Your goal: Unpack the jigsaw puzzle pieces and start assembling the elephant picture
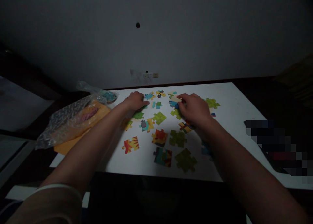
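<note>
Many-coloured jigsaw puzzle pieces lie loose on a white table (234, 113). My right hand (195, 108) pinches a blue and cream puzzle piece (175, 102) between thumb and fingers, low over the far middle of the table. On the left, my left hand (134, 101) rests on the table with thumb and fingers apart. A green piece (138, 116) lies just below it, and a blue and yellow piece (149, 95) is beside its fingertips. Nearer to me are an orange-red piece (131, 145), a teal striped piece (163, 157) and a plain green piece (186, 160).
Clear bubble wrap (63, 115) and an orange-yellow packet (100, 107) cover the table's left end. Behind the table stands a grey wall (195, 38) with a white socket strip (151, 75). A pixelated dark object (274, 146) is at the right edge.
</note>
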`<state>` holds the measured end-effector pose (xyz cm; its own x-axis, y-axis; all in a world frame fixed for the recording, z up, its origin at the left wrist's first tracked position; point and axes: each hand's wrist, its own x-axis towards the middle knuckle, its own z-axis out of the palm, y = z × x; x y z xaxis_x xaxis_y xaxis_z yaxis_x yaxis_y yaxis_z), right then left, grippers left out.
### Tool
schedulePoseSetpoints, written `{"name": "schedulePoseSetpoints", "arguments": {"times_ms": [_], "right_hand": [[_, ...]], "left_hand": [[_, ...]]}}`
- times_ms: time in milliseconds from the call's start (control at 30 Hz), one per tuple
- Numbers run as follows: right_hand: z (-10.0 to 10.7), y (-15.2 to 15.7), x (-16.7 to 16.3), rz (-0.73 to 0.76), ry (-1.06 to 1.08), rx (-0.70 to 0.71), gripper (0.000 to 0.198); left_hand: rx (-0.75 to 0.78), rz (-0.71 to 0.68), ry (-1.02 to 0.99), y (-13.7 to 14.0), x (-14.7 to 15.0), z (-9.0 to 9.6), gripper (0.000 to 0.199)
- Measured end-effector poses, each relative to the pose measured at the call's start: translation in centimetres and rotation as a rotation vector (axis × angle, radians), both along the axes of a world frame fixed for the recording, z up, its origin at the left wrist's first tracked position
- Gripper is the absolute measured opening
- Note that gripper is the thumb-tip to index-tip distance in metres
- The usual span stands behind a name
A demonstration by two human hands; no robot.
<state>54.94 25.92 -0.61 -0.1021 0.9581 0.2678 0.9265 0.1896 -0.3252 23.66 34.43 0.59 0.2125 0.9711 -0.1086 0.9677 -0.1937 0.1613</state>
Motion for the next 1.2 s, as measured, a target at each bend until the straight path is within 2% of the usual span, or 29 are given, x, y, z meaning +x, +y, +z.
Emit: {"name": "schedulePoseSetpoints", "arguments": {"times_ms": [100,267,333,433,500,600,633,700,800,900,1033,1200], "right_hand": [[-0.1,-0.1,-0.3,0.000,-0.013,0.022,0.044],[-0.6,0.2,-0.4,-0.016,0.020,0.016,0.043],[-0.9,0.5,-0.2,-0.004,0.101,0.027,0.042],[-1.2,1.0,0.0,0.024,0.346,0.061,0.038],[-1.3,1.2,-0.1,0.044,0.557,0.069,0.037],[-1.0,1.1,-0.5,0.102,0.849,0.014,0.038],[-0.9,0.9,-0.7,0.120,0.920,-0.007,0.039],[-0.5,0.5,-1.2,0.152,1.007,-0.024,0.041],[-0.1,0.0,-1.7,0.222,1.069,-0.043,0.041],[0.0,-0.4,-2.3,0.292,1.102,-0.084,0.039],[0.0,-0.8,-2.8,0.340,1.048,-0.072,0.037],[0.0,-0.9,-3.1,0.289,0.986,-0.010,0.036]], "left_hand": [[-0.005,0.008,-0.004,1.1,0.9,-0.7,0.056],[-0.012,0.069,-0.143,4.1,1.8,-1.2,0.040],[-0.024,0.089,-0.229,4.8,2.0,-1.2,0.037],[0.001,0.072,-0.391,4.6,2.3,-1.2,0.045],[0.035,0.033,-0.501,3.6,2.5,-1.0,0.041],[0.067,-0.016,-0.656,0.8,2.8,-0.3,0.023],[0.069,-0.024,-0.724,-0.4,2.9,-0.1,0.025],[-0.034,-0.024,-1.031,-2.9,3.2,0.4,0.038],[-0.131,-0.021,-1.251,-6.4,3.7,0.4,0.057],[-0.259,0.055,-1.332,-8.6,4.4,-0.4,0.047],[-0.355,0.072,-1.380,-9.8,4.9,-1.3,0.039],[-0.435,0.060,-1.389,-10.1,5.2,-1.0,0.037]]}}
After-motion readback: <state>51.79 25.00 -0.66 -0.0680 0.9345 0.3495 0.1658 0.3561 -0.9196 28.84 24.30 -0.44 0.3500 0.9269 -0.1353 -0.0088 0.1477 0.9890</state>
